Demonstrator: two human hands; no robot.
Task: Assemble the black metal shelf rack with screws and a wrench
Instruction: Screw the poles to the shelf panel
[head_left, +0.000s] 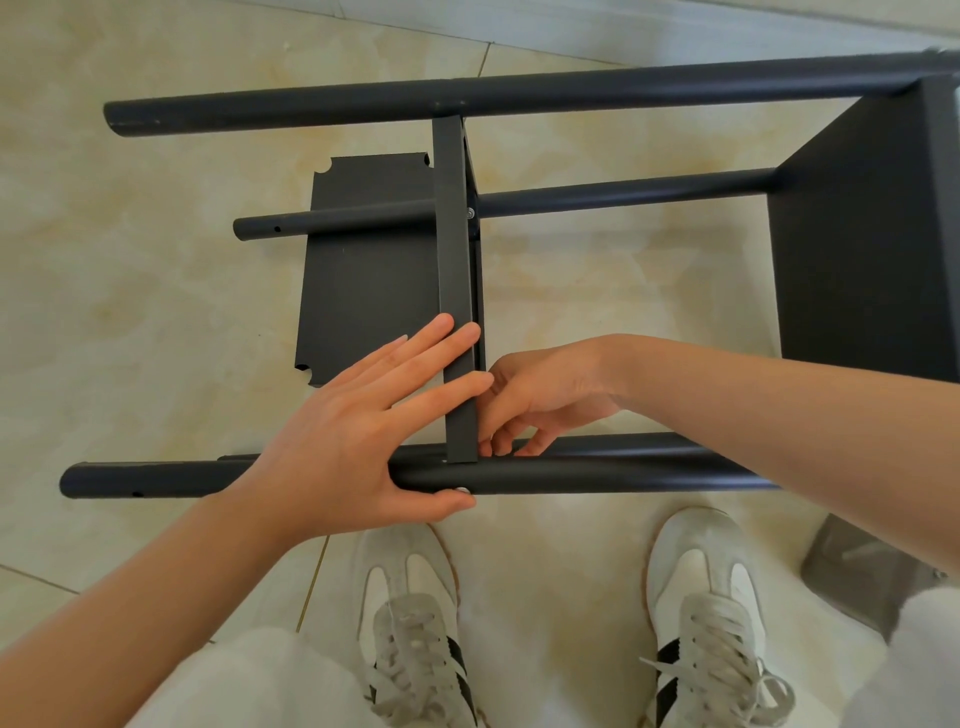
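The black metal rack lies on its side on the floor, its near tube running left to right in front of my feet. A middle shelf panel stands on edge between the far tube and the near one. My left hand lies flat with straight fingers against the panel's left face, its thumb under the near tube beside a silver screw head. My right hand reaches behind the panel's lower end with fingers curled at the joint; what they hold is hidden. Another screw shows higher up the panel.
A loose black shelf plate lies flat on the tiled floor under the rack. A fitted end shelf closes the rack at the right. A grey plastic bag sits by my right shoe. My two feet stand just in front of the near tube.
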